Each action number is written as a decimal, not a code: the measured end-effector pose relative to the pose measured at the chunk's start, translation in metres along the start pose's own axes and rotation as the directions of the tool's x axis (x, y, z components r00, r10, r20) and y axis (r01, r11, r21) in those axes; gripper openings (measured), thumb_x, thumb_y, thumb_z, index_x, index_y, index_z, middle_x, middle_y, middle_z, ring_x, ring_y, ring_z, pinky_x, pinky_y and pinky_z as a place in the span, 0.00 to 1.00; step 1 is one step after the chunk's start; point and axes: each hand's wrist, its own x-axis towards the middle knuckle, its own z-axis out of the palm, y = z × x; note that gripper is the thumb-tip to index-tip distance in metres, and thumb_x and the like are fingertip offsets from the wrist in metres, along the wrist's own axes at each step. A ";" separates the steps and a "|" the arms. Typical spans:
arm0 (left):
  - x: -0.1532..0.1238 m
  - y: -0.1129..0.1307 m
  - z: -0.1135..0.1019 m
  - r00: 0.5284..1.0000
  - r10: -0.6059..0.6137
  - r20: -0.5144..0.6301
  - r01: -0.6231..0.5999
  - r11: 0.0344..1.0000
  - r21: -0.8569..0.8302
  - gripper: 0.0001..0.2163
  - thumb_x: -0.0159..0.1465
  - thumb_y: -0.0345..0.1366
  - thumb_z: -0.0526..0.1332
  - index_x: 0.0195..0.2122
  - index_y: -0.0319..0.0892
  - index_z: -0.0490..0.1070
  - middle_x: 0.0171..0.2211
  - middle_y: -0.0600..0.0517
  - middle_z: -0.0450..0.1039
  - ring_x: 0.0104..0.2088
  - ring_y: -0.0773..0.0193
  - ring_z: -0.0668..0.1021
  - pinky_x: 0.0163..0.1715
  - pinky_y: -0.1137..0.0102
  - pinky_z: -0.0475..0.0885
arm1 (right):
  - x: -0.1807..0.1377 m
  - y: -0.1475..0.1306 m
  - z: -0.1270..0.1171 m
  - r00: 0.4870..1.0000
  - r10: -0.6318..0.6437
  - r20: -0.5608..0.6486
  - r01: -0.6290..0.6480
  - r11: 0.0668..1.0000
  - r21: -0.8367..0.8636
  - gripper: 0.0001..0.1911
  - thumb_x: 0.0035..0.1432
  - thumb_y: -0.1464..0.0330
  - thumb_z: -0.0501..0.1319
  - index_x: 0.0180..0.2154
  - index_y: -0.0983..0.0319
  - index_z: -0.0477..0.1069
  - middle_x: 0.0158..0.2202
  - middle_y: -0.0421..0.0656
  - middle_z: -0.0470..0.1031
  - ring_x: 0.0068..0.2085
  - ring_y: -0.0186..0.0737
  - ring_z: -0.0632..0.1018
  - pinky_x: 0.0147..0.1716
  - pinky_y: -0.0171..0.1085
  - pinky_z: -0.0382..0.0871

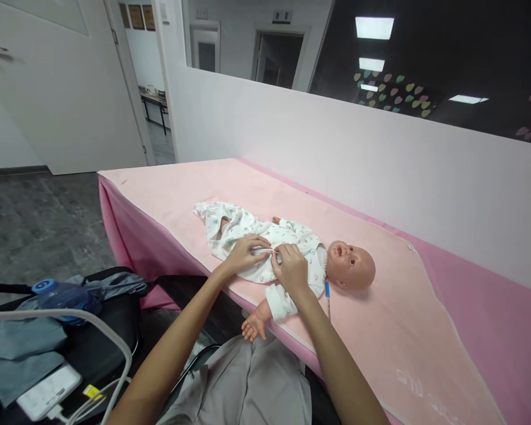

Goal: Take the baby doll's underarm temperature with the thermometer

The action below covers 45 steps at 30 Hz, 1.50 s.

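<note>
A white cable (120, 348) is arching close to the lens at lower left, while grey trousers (252, 386) are filling the foreground below two bare forearms. At the pink-covered table (407, 342), a doll (354, 265) is lying on its back beside the near edge — one arm is reaching past that edge, its hand hanging over the lap. The pink cover is stretching well beyond the head to the right and toward the far-left corner; a white wall (301, 136) is bordering the far side.

The bald, brown doll is wearing a white garment (256, 227) with small prints, its legs lying loose and wrinkled, an opening near one leg showing brown surface. Over its middle, the left hand (246, 252) and right hand (292, 268) are working almost touching — thumbs and fingers are closing in tight pinches on a thin white strip (262, 251).

One doll, one garment and two hands are making up the central scene. One thin item with a blue end (327, 288) is lying near the doll's neck. At left, one black chair (115, 313) is holding one blue bottle (66, 300), grey-blue cloth (24, 339) and one white device (50, 391).
</note>
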 end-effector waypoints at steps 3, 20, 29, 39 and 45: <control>0.000 0.000 -0.002 1.000 -0.018 0.012 0.018 0.999 -0.028 0.08 0.59 0.37 0.59 0.34 0.43 0.75 0.37 0.50 0.75 0.41 0.61 0.74 0.46 0.64 0.66 | 0.000 0.000 0.000 1.000 0.010 -0.014 -0.010 1.000 0.016 0.06 0.59 0.71 0.54 0.31 0.61 0.68 0.29 0.41 0.71 0.35 0.38 0.69 0.32 0.34 0.59; -0.001 0.002 -0.005 0.995 -0.067 0.078 0.076 0.989 -0.123 0.11 0.63 0.41 0.53 0.43 0.42 0.66 0.39 0.50 0.71 0.41 0.61 0.72 0.44 0.66 0.66 | -0.001 0.001 0.000 0.999 0.044 -0.008 -0.043 0.997 0.070 0.08 0.61 0.71 0.51 0.35 0.61 0.69 0.32 0.42 0.73 0.37 0.38 0.71 0.36 0.34 0.61; -0.003 -0.001 -0.001 0.994 -0.105 0.029 0.108 0.987 -0.117 0.17 0.63 0.39 0.54 0.53 0.44 0.62 0.46 0.48 0.70 0.47 0.61 0.72 0.49 0.65 0.66 | 0.003 -0.002 0.000 0.998 0.056 0.004 -0.056 0.996 0.064 0.08 0.58 0.73 0.53 0.38 0.61 0.69 0.36 0.43 0.73 0.39 0.38 0.71 0.37 0.34 0.64; 0.078 0.016 -0.006 0.962 -0.182 0.204 0.165 0.982 0.094 0.16 0.61 0.44 0.52 0.43 0.42 0.71 0.35 0.48 0.76 0.34 0.58 0.76 0.36 0.67 0.69 | -0.084 -0.006 -0.079 0.935 0.318 -0.155 -0.336 0.936 -0.103 0.08 0.60 0.69 0.51 0.30 0.59 0.67 0.29 0.45 0.72 0.34 0.43 0.72 0.36 0.40 0.64; 0.122 0.007 0.058 0.943 -0.306 0.133 0.300 0.952 0.065 0.16 0.61 0.42 0.49 0.37 0.41 0.73 0.31 0.48 0.77 0.35 0.58 0.76 0.36 0.66 0.67 | -0.144 0.002 -0.079 0.888 0.438 -0.143 -0.453 0.774 -0.443 0.13 0.60 0.62 0.50 0.38 0.62 0.68 0.28 0.48 0.71 0.31 0.47 0.71 0.29 0.42 0.60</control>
